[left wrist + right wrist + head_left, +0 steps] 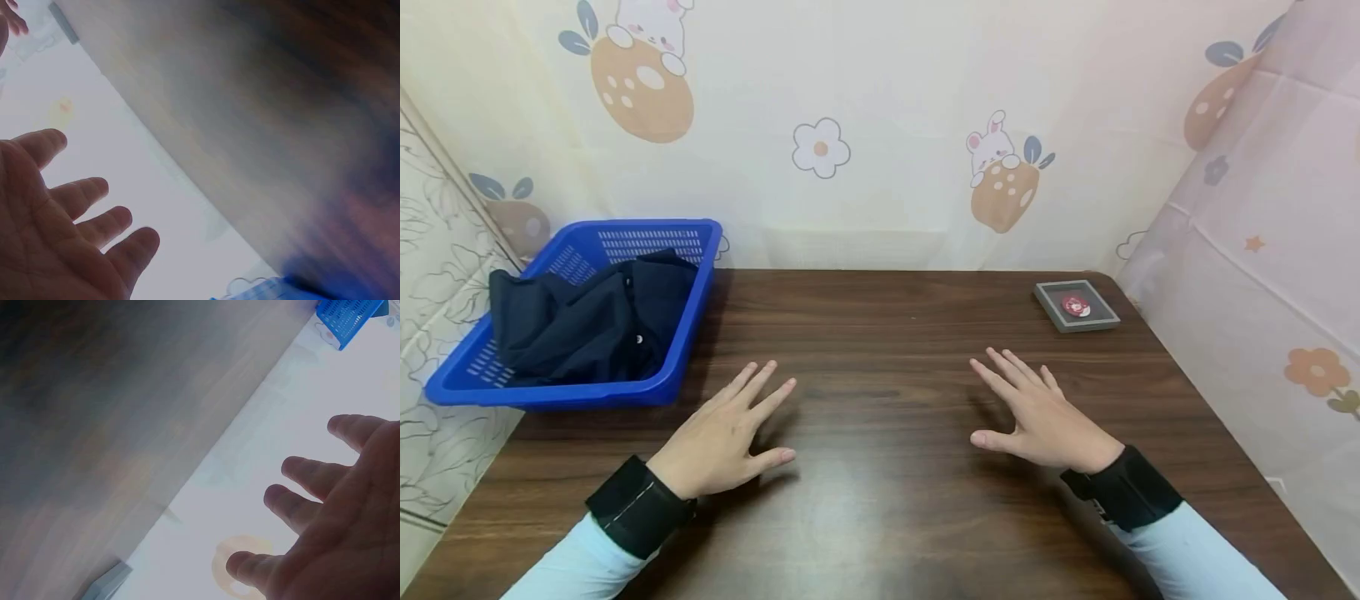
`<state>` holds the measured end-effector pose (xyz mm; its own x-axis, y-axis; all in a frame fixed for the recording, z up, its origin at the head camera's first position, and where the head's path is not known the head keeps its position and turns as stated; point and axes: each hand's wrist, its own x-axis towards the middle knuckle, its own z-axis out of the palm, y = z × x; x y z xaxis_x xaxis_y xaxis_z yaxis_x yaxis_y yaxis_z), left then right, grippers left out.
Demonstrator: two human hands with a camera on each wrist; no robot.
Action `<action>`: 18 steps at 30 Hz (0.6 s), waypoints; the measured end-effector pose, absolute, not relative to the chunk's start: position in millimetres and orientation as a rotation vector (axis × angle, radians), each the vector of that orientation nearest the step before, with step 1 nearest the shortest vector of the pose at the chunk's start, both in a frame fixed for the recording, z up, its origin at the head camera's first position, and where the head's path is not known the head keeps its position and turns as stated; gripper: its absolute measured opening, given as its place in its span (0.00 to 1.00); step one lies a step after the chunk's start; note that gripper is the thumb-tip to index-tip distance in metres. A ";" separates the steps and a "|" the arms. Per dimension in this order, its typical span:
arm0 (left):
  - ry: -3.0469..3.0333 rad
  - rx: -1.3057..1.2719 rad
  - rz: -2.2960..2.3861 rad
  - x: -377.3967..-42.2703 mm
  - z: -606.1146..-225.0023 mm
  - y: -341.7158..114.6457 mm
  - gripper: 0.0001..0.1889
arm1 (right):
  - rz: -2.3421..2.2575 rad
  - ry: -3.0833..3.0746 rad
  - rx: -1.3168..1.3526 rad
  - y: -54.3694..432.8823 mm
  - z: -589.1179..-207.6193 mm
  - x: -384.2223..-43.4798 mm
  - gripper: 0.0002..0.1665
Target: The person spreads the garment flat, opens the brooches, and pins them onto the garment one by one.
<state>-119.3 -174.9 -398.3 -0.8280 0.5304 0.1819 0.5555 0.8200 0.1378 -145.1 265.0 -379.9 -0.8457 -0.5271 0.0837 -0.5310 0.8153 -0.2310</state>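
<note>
Pale sleeves (580, 562) cropped below, left hand (722, 437) and right hand (1048, 421), fingers (777, 397) spread, dark cloth (587, 321) partly hidden by blue basket (587, 395)

1. A dark brown wood-grain table (865, 317) is spanning the foreground.
2. A pale cloth (895, 67) is hanging behind the table's far edge.
3. On it, a white flower print (821, 148) is sitting between a larger rabbit-and-fruit print (642, 87) and a smaller rabbit print (1000, 187).
4. Along the right side, a creased cloth (1240, 308) is carrying an orange star (1254, 243) and an orange flower (1317, 372).
5. At left, a white panel (437, 208) is showing line-drawn flowers.
</note>
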 end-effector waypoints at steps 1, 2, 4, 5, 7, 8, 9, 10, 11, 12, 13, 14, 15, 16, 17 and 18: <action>-2.852 -0.876 -0.280 -118.5 -395.9 -174.0 0.45 | 0.392 -2.973 0.875 262.9 -378.0 -145.8 0.56; -2.832 -0.892 -0.282 -117.7 -393.2 -173.0 0.45 | 0.396 -2.969 0.883 260.6 -376.1 -146.5 0.56; -2.800 -0.930 -0.293 -117.0 -386.0 -171.1 0.44 | 0.408 -2.954 0.901 255.4 -371.6 -148.3 0.56; -2.788 -0.945 -0.299 -116.8 -381.7 -170.4 0.44 | 0.415 -2.946 0.911 252.6 -369.2 -149.6 0.55; -2.770 -0.975 -0.305 -117.6 -370.9 -169.5 0.43 | 0.421 -2.928 0.932 246.6 -364.3 -152.5 0.55; -2.765 -0.988 -0.309 -118.8 -364.7 -169.7 0.43 | 0.427 -2.921 0.944 243.6 -361.9 -154.2 0.55; -2.765 -0.999 -0.309 -120.4 -357.6 -170.4 0.43 | 0.435 -2.914 0.957 240.6 -359.6 -155.9 0.55; -2.760 -1.006 -0.308 -122.6 -350.1 -171.5 0.42 | 0.447 -2.908 0.969 237.4 -357.5 -157.7 0.54; -2.750 -1.009 -0.302 -125.1 -342.2 -173.1 0.42 | 0.455 -2.898 0.986 234.1 -355.6 -159.5 0.54; -2.741 -1.006 -0.296 -128.2 -333.6 -175.1 0.42 | 0.465 -2.888 1.005 230.6 -353.9 -161.2 0.54; -2.730 -0.997 -0.294 -131.9 -324.7 -177.8 0.42 | 0.475 -2.876 1.026 226.8 -352.4 -163.1 0.53; -2.715 -0.982 -0.291 -136.1 -315.6 -181.2 0.41 | 0.488 -2.859 1.051 222.8 -351.0 -164.8 0.53; -2.701 -0.962 -0.287 -140.8 -306.1 -185.5 0.41 | 0.498 -2.840 1.077 218.6 -349.9 -166.5 0.52; -2.692 -0.937 -0.279 -146.0 -296.8 -190.3 0.40 | 0.501 -2.822 1.098 214.1 -349.1 -168.2 0.52; -2.688 -0.900 -0.271 -151.3 -287.6 -195.6 0.40 | 0.506 -2.806 1.121 209.5 -348.4 -169.7 0.51; -2.693 -0.860 -0.262 -157.3 -278.7 -201.6 0.39 | 0.511 -2.791 1.143 204.6 -347.7 -171.0 0.51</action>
